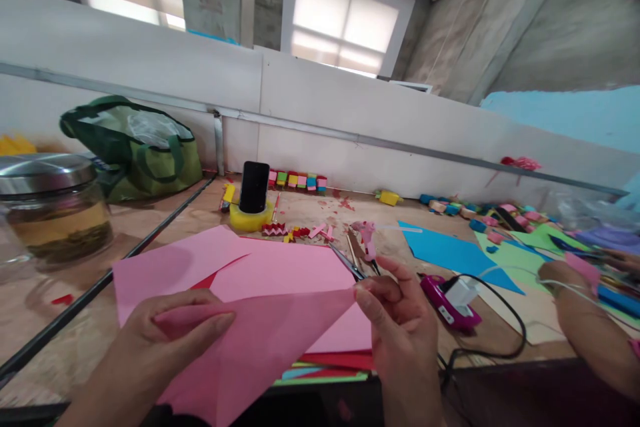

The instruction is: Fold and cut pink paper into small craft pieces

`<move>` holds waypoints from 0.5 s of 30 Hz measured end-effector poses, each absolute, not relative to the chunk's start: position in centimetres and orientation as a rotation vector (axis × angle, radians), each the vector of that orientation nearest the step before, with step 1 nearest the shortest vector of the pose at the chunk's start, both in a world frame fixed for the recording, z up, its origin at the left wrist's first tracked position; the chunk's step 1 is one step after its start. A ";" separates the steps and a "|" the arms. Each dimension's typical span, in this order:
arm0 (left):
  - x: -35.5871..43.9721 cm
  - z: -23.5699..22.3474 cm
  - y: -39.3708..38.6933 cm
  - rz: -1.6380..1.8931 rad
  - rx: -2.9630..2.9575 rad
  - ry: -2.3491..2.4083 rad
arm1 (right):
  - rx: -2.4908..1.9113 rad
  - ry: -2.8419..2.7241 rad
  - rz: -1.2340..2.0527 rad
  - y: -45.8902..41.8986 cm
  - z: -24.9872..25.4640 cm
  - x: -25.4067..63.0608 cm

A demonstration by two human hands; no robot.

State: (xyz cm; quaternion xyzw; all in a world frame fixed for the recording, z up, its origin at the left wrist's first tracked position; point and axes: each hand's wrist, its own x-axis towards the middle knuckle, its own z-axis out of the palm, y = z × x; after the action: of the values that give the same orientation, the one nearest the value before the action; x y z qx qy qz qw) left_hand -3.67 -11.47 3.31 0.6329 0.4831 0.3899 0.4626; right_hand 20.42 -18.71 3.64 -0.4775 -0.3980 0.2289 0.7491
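A sheet of pink paper [270, 333] is raised above the table, its upper edge stretched between my two hands. My left hand [175, 340] is closed on its left side, where the paper curls in the fingers. Thumb and forefinger of my right hand [400, 320] pinch the right corner. Open-bladed scissors [350, 261] point up and left just behind my right fingers; their handles are hidden, so whether they are held or lying cannot be told. More pink sheets [285, 263] lie underneath, over red and other coloured paper [345, 361].
A pink glue gun [367, 237] and a magenta power strip [447, 307] with cables are to the right. Behind stands a phone [254, 187] on a yellow tape roll [250, 217]. A glass jar [55, 213] is at left. Another person's arm [590, 320] reaches in at right.
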 end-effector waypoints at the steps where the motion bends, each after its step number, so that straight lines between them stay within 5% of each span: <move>1: -3.7 3.4 -11.3 0.931 1.573 1.165 | -1.038 -0.873 0.486 -18.7 3.6 20.4; 15: -2.7 3.8 -9.4 0.783 1.312 0.770 | -1.105 -0.734 0.497 -18.1 2.5 21.7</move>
State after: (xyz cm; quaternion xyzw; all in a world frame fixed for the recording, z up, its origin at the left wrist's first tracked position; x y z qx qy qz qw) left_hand -2.65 -9.40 3.77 0.5787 0.3396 0.3456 0.6560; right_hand 21.73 -18.12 2.55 -0.5075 -0.3369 0.2284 0.7595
